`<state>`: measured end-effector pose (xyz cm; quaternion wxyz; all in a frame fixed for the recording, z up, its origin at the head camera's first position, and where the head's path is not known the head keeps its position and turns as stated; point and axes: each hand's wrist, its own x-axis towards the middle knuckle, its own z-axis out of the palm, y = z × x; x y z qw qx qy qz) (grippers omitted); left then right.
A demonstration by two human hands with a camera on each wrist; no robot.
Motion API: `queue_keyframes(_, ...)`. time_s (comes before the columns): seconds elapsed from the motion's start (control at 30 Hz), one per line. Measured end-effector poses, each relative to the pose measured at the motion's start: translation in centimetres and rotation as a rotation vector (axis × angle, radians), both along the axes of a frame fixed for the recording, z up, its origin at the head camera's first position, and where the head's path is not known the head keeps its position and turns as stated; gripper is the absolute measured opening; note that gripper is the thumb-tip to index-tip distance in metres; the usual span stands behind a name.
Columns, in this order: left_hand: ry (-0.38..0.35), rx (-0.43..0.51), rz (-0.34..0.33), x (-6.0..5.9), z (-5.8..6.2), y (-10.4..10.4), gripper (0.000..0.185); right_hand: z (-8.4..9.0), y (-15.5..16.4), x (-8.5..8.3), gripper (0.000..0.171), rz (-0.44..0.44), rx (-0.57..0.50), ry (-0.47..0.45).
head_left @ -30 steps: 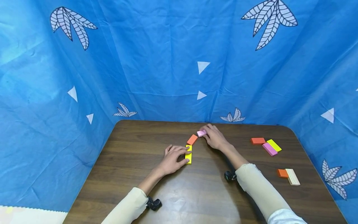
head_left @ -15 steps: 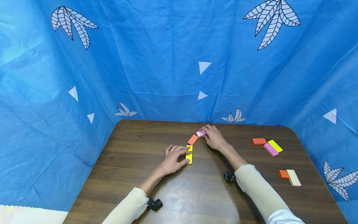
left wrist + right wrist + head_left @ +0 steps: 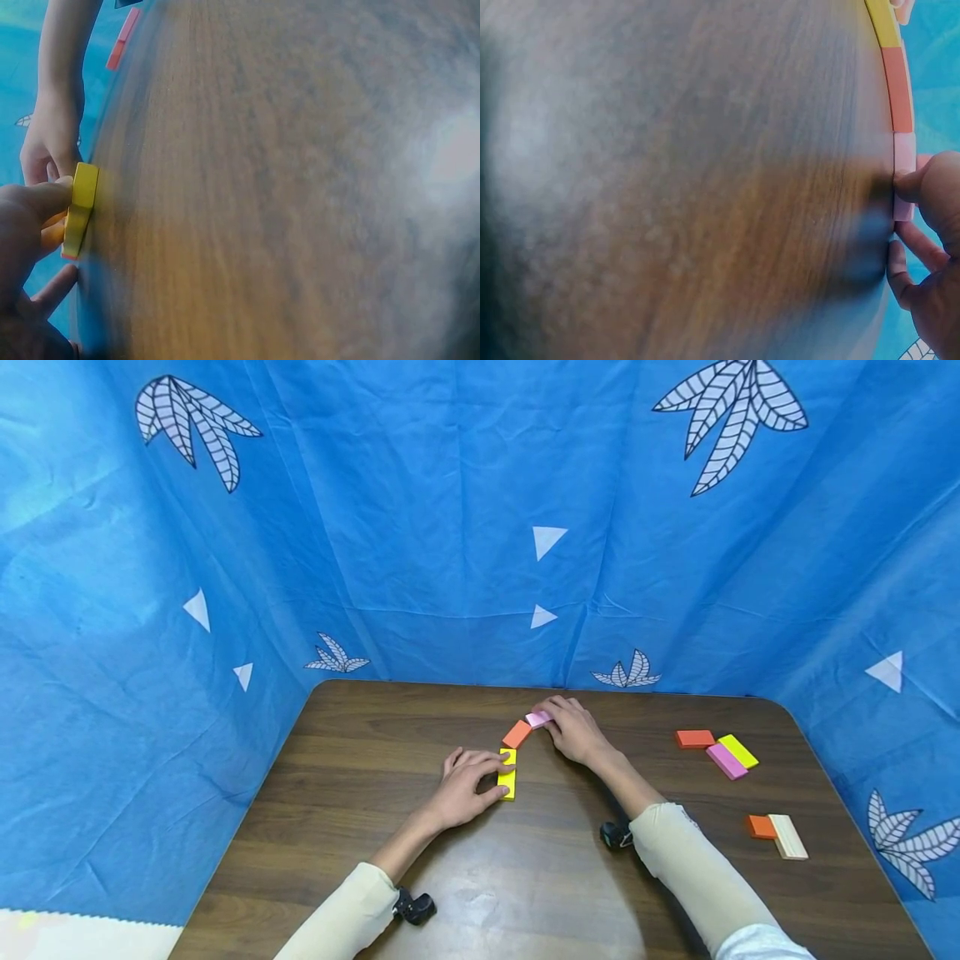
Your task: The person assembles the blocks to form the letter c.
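Two hands pinch yellow block (image 3: 507,773) and pink block (image 3: 538,719); orange block (image 3: 517,734) between.

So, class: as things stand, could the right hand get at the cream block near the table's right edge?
Probably yes. The right hand grips the pink block, but bare table lies between it and the cream block; only an orange block sits beside it.

Yellow block (image 3: 507,773), orange block (image 3: 516,734) and pink block (image 3: 538,719) lie mid-frame on a dark brown table (image 3: 360,760); blue leaf-patterned cloth (image 3: 420,510) fills the upper frame.
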<state>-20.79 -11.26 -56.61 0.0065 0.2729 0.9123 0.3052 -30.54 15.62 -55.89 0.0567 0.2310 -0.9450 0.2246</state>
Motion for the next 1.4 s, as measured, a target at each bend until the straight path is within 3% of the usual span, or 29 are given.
queue_keyframes(0.3,-0.014,-0.004,-0.010,0.1,-0.1,0.5,0.039,0.0,1.8,0.7,0.042,0.006,-0.090,-0.026)
queue_keyframes(0.73,-0.009,-0.013,0.010,0.2,-0.3,-0.2,0.038,0.2,7.3,4.0,0.042,-0.039,-0.125,-0.002)
queue_keyframes(1.17,-0.009,-0.017,0.016,0.3,-0.3,-0.2,0.038,0.6,17.2,5.6,0.050,-0.254,-0.055,-0.015)
queue_keyframes(1.4,-0.013,-0.021,0.006,0.2,-0.4,0.2,0.038,1.2,20.6,6.9,0.051,-0.339,-0.036,-0.056)
